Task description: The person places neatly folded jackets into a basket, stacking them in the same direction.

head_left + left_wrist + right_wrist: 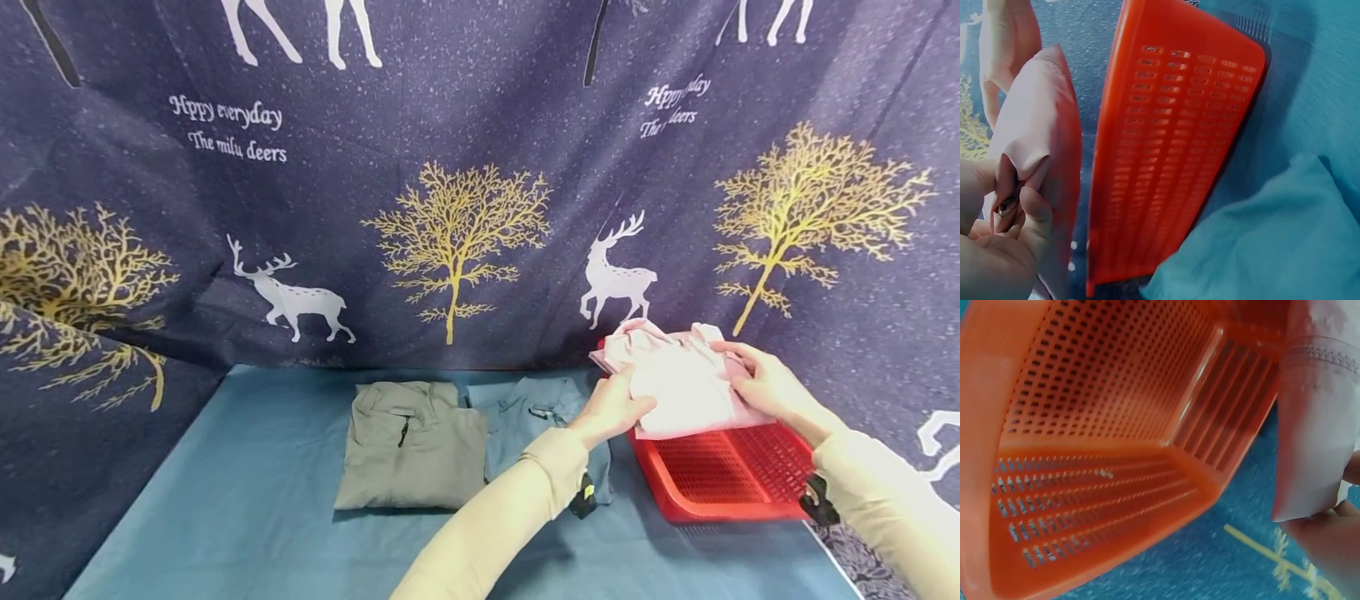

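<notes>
A folded pale pink garment (pixel 678 383) is held above the red plastic basket (pixel 663 487) in the head view. My left hand (pixel 617 404) pinches its left edge, thumb on top; the left wrist view shows fingers and thumb closed on the pink fabric (pixel 1035 119). On the opposite side my right hand (pixel 768 383) grips the garment's right edge. A zipper (pixel 1325 355) runs across the pink fabric in the right wrist view. Beneath the garment, the visible part of the basket's perforated inside (pixel 1104 375) holds nothing.
A folded grey-green zip-neck top (pixel 416 450) lies on the blue-covered table (pixel 247 467). Beside it is a folded blue top (pixel 525 404), partly hidden by my left forearm. A dark curtain (pixel 480 108) printed with deer and trees hangs behind the table.
</notes>
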`<state>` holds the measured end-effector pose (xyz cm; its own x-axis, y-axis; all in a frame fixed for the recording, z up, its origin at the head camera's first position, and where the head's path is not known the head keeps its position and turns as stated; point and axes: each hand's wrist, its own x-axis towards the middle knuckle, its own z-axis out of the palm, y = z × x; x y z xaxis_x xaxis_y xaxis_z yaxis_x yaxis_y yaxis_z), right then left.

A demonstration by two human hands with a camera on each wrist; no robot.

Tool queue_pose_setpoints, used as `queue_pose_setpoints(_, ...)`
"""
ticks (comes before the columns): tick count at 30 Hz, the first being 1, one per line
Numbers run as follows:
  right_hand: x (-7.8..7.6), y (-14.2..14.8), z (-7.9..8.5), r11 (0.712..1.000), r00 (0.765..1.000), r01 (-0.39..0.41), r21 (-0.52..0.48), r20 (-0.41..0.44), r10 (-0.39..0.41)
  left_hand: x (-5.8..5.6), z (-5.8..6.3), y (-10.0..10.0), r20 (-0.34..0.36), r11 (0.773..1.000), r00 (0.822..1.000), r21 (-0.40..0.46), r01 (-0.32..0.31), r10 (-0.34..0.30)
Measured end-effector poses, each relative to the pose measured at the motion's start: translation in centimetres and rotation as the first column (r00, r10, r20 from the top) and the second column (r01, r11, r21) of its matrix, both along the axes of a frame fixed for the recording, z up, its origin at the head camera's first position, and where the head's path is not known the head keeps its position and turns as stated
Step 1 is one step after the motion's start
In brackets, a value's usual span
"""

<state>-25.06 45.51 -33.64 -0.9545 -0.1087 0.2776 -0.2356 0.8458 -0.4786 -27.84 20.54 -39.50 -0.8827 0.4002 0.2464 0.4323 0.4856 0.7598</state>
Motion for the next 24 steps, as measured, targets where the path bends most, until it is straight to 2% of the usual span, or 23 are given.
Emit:
queue_pose_setpoints(5, 0.4, 1.5, -0.7, 1.0, 1.0, -0.015, 0.0, -0.027, 0.015, 0.0, -0.8, 1.6, 0.011, 0.999, 1.0, -0.041, 0.005, -0.004)
queue_pose_setpoints(10, 0.1, 2.2, -1.1, 1.0, 0.999, -0.021, -0.004, -0.047, 0.021, -0.1, -0.8, 2.2, 0.011, 0.995, 1.0, -0.096, 0.002, -0.001)
queue_pose_setpoints(17, -0.2, 2.0, -1.8, 0.998, 0.999, 0.033, 0.045, 0.018, -0.034, -0.3, -0.9, 2.6, -0.022, 0.985, 0.999, -0.174, 0.025, -0.029)
queue_pose_setpoints(20, -0.2, 2.0, -2.3, 0.997, 0.997, 0.064, 0.052, 0.03, -0.066, -0.5, -0.7, 3.0, -0.045, 0.971, 0.998, -0.236, 0.024, -0.035)
queue_pose_setpoints(24, -0.3, 2.4, -3.3, 0.994, 0.993, 0.095, 0.046, 0.059, -0.098, -0.3, -0.3, 4.2, -0.065, 0.935, 0.997, -0.354, 0.01, -0.035)
